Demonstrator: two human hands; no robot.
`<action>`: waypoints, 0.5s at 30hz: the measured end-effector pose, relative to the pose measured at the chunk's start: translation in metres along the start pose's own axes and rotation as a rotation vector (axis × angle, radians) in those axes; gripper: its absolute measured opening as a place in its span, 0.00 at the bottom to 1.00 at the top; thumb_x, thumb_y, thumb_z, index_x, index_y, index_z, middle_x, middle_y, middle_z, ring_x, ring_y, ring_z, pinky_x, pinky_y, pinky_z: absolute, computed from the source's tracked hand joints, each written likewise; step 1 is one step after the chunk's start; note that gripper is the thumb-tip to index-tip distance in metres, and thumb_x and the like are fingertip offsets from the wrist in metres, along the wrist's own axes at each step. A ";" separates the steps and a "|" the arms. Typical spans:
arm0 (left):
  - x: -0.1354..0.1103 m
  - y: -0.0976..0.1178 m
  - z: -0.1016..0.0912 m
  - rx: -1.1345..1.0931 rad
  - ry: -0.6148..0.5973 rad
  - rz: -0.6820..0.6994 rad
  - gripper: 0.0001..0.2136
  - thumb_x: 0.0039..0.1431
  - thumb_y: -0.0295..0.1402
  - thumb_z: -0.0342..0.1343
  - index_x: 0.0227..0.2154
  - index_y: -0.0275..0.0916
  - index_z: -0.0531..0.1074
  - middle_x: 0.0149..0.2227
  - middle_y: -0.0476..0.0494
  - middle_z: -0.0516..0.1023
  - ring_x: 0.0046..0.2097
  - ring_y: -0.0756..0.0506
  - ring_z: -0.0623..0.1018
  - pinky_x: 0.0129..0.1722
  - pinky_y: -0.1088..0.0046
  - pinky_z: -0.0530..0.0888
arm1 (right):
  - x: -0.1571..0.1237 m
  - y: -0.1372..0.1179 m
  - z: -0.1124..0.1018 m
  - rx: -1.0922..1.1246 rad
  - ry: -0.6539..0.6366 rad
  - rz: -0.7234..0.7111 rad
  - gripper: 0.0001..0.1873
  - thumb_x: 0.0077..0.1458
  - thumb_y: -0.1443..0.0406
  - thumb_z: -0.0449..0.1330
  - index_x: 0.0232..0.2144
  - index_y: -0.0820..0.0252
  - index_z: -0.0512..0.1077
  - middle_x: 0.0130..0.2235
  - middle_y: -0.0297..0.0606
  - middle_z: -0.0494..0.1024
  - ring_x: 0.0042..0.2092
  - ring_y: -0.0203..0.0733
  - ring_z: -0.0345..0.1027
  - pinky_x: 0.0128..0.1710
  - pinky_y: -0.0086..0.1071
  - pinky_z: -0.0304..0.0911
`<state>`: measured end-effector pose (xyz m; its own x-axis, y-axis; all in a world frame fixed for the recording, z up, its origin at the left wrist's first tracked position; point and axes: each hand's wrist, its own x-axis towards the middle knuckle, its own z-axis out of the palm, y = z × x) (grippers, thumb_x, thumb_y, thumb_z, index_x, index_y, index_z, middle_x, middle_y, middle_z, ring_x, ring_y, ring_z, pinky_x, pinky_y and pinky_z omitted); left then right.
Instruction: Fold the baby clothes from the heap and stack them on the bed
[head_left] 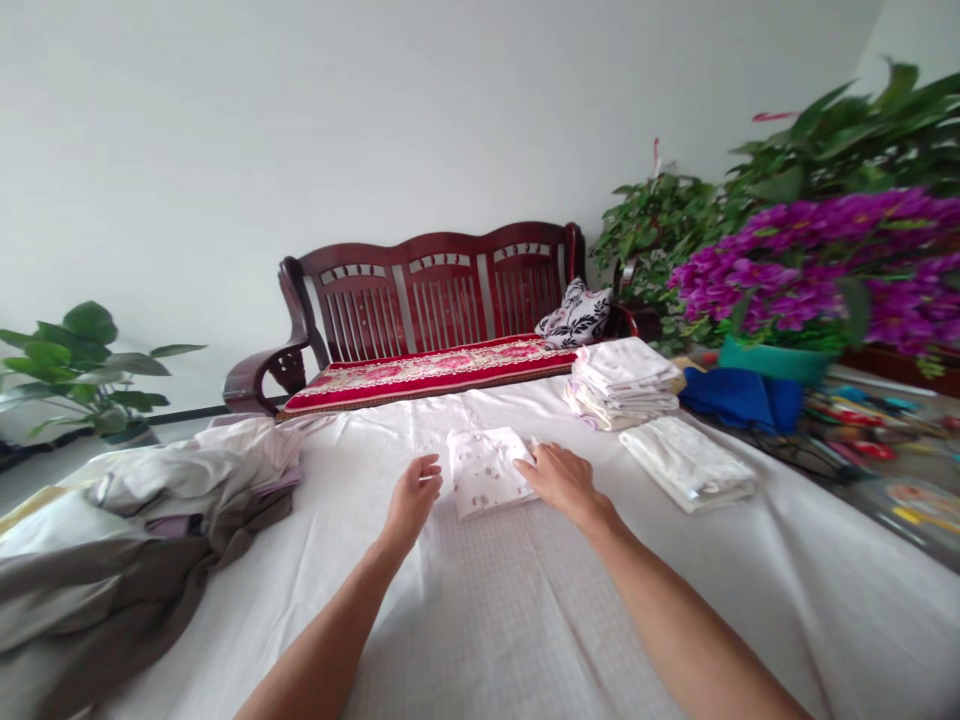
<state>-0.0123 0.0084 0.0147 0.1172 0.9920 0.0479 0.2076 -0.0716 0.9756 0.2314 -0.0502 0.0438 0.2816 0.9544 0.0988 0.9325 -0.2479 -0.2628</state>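
Observation:
A small folded white garment point(487, 470) with a scattered print lies in the middle of the white-covered surface. At its right edge is my right hand point(561, 478), thumb on top and fingers closed on the fabric. Just off the left edge, my left hand point(416, 495) hovers with its fingers loosely curled and apart, holding nothing. To the right of the garment stands a stack of folded clothes point(622, 378), with a folded white piece point(688, 462) lying in front of it. What exact kind of garment I hold cannot be made out.
A loose heap of clothes point(187, 500) spreads on the left. Behind the white sheet point(465, 630) stands a wooden bench point(435, 290). Blue cloth point(742, 400), a purple-flowered plant point(817, 265) and small colourful items point(870, 430) are at the right.

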 end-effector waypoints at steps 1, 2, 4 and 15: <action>-0.004 0.000 -0.005 -0.014 -0.024 -0.002 0.20 0.50 0.33 0.60 0.48 0.35 0.73 0.44 0.38 0.79 0.41 0.44 0.79 0.39 0.69 0.75 | 0.001 0.000 0.001 -0.012 -0.011 -0.004 0.22 0.61 0.52 0.53 0.44 0.62 0.76 0.46 0.55 0.79 0.48 0.55 0.74 0.44 0.40 0.62; -0.008 0.001 -0.010 -0.032 -0.045 -0.009 0.20 0.49 0.35 0.61 0.47 0.36 0.74 0.44 0.38 0.79 0.42 0.44 0.80 0.39 0.69 0.76 | 0.002 0.000 0.001 -0.013 -0.012 -0.011 0.19 0.60 0.55 0.54 0.43 0.61 0.77 0.46 0.54 0.80 0.47 0.54 0.74 0.43 0.39 0.62; -0.016 0.003 -0.021 -0.073 -0.075 -0.032 0.19 0.48 0.36 0.64 0.44 0.36 0.76 0.43 0.39 0.80 0.42 0.43 0.80 0.40 0.69 0.76 | 0.006 -0.001 0.000 0.028 -0.001 -0.010 0.14 0.58 0.59 0.55 0.39 0.59 0.77 0.43 0.49 0.81 0.45 0.51 0.75 0.40 0.35 0.60; -0.018 0.025 -0.075 -0.506 -0.107 -0.417 0.22 0.64 0.50 0.52 0.50 0.37 0.73 0.42 0.37 0.81 0.39 0.42 0.82 0.36 0.66 0.79 | -0.003 -0.125 -0.016 0.775 -0.156 -0.397 0.12 0.59 0.56 0.55 0.38 0.55 0.73 0.37 0.33 0.81 0.39 0.40 0.74 0.36 0.28 0.61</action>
<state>-0.0823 -0.0032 0.0548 0.2273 0.9080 -0.3519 -0.2220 0.4001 0.8892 0.1176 -0.0251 0.0920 -0.1167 0.9720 0.2038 0.5234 0.2346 -0.8192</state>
